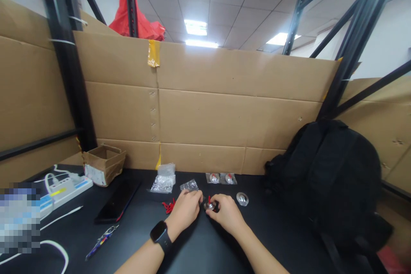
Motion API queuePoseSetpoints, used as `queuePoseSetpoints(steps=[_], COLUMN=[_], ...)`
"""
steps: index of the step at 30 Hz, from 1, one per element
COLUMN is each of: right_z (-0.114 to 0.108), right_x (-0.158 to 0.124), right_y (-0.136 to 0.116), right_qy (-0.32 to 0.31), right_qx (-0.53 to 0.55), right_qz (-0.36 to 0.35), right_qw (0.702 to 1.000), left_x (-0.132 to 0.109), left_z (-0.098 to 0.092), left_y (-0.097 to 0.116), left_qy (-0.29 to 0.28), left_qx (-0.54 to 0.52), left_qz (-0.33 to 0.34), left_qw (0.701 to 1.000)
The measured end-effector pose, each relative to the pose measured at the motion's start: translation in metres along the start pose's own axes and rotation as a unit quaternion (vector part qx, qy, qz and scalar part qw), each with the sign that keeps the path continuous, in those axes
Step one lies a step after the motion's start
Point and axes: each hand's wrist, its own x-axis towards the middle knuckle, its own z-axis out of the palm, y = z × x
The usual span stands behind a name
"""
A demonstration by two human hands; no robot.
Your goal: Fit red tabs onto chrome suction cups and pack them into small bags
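1. Metal disc (210, 206), small and round with a bit of red on it, sits just above the bench (199, 252) near the middle of its far half, held between the two hands.
2. Judging from how things lie, the work looks partly through. One bare disc (242, 199) lies loose just to the right of the hands. Two packeted discs (221, 178) lie side by side nearer the far edge in clear wrapping. Opened-looking clear bags (163, 182) lie to the left of them, and a few red pieces (168, 206) rest beside the left hand. So I judge one disc as handled, one as in hand and two as waiting.
3. Right hand (228, 215): its grip is clenched on the metal disc, thumb and forefinger pinching the right side of it, the other fingers curled under.
4. Left hand (186, 209), with a smartwatch (160, 235) on the wrist: its grip is also drawn tight, fingertips pressed to the left side of the metal disc. A small dark part seems to sit there, too small to make out.
5. Toward the left edge lie a dark phone (117, 201), a white power strip (66, 188) and a small cardboard box (104, 162). A black backpack (330, 180) fills the right end, and a cardboard wall (224, 115) stands along the far edge.
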Motion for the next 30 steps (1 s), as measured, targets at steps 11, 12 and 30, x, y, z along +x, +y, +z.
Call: queuePoseSetpoints(steps=[11, 12, 30], right_z=[-0.004, -0.004, -0.025], right_x=[-0.001, -0.001, 0.003], right_y=[-0.002, -0.003, 0.003], right_qy=[-0.017, -0.016, 0.077], right_qx=[0.006, 0.009, 0.044], right_qz=[-0.019, -0.022, -0.012], right_qw=[1.000, 1.000, 0.996], left_x=[0.003, 0.004, 0.000], left_z=[0.007, 0.007, 0.002], left_y=[-0.009, -0.009, -0.009], left_qy=[0.005, 0.003, -0.004], left_qx=[0.014, 0.015, -0.040], left_qz=[0.020, 0.019, -0.019], left_qw=[1.000, 1.000, 0.999])
